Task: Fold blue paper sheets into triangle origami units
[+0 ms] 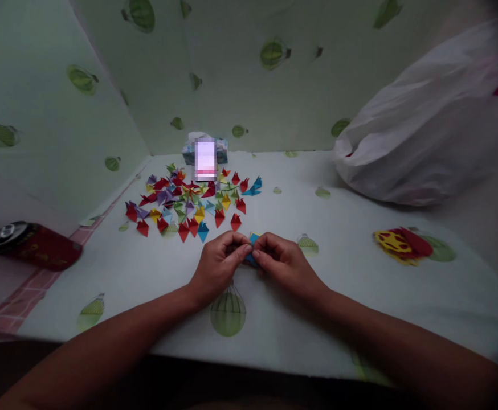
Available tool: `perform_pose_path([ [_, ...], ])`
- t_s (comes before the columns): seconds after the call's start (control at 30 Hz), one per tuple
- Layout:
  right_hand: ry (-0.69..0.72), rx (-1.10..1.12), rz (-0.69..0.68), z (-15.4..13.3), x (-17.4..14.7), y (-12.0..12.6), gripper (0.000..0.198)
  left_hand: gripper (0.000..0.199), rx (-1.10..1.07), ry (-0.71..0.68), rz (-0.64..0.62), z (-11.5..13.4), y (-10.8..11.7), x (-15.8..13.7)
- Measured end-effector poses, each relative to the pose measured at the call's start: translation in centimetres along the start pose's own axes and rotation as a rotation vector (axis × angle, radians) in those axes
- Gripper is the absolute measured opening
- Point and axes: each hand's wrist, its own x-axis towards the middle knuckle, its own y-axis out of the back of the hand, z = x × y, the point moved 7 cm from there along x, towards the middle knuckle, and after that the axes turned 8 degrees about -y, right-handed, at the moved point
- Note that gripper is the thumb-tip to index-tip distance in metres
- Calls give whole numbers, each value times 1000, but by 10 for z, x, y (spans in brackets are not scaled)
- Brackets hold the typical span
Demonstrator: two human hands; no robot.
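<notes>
Left hand, right hand: grip pinching small blue paper; pointed folded-paper birds beyond

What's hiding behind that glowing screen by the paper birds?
A bluish box stands behind the glowing screen, with something white, probably tissue, on top. The screen covers the middle of the box's front, so that part can't be seen.

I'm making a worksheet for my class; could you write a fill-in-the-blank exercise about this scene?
1. The left hand and right hand hold a small, mainly ____ piece.
2. The can at the picture's left is mainly ____.
3. The large white bag is on the picture's ____ side.
4. The wall is printed with green hot-air ____.

Missing words: blue; red; right; balloons.
</notes>
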Motion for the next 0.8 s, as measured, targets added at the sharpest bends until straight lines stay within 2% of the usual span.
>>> perform_pose_path([
  [0.2, -22, 44, -24, 0, 0, 1, 13, 10, -89, 32, -25, -5, -3, 1],
  [0.8, -42, 92, -51, -1, 0, -1, 15, 6, -58, 8, -46, 2, -2, 3],
])
